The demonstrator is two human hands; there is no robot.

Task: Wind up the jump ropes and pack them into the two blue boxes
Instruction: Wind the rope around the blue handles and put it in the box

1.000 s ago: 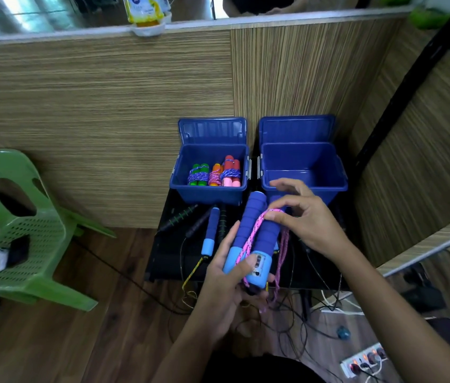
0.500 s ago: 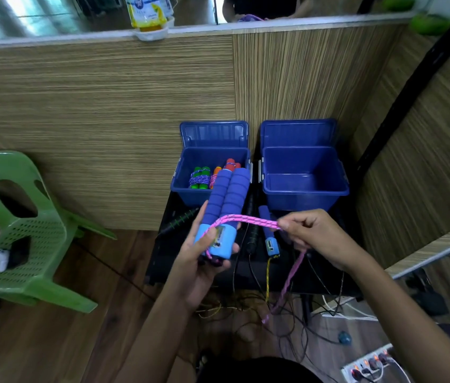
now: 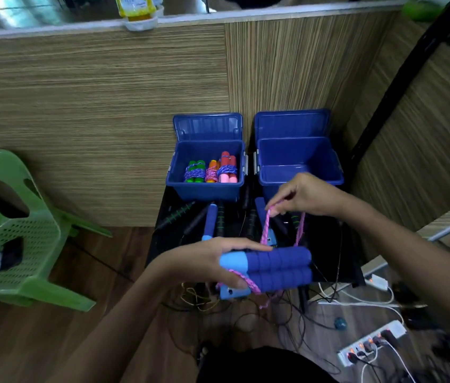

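Note:
My left hand (image 3: 207,261) grips a pair of blue foam jump-rope handles (image 3: 279,269), held side by side and lying horizontal over the black table (image 3: 334,252). A pink rope (image 3: 265,230) runs up from the handles to my right hand (image 3: 301,194), which pinches it above them. The left blue box (image 3: 204,189) holds three wound ropes with green, orange and red-pink handles (image 3: 210,170). The right blue box (image 3: 301,172) has nothing visible inside. Both lids stand open. Several unwound ropes (image 3: 210,219) lie on the table in front of the boxes.
A green plastic chair (image 3: 19,239) stands at the left on the wooden floor. A wood-grain partition (image 3: 94,106) runs behind the boxes. Cables and a power strip (image 3: 370,344) lie on the floor at the lower right, near a small blue ball (image 3: 339,323).
My left hand turned the blue handles from upright to horizontal and lowered them. My right hand moved up and back with the pink rope, which now rises from the handles.

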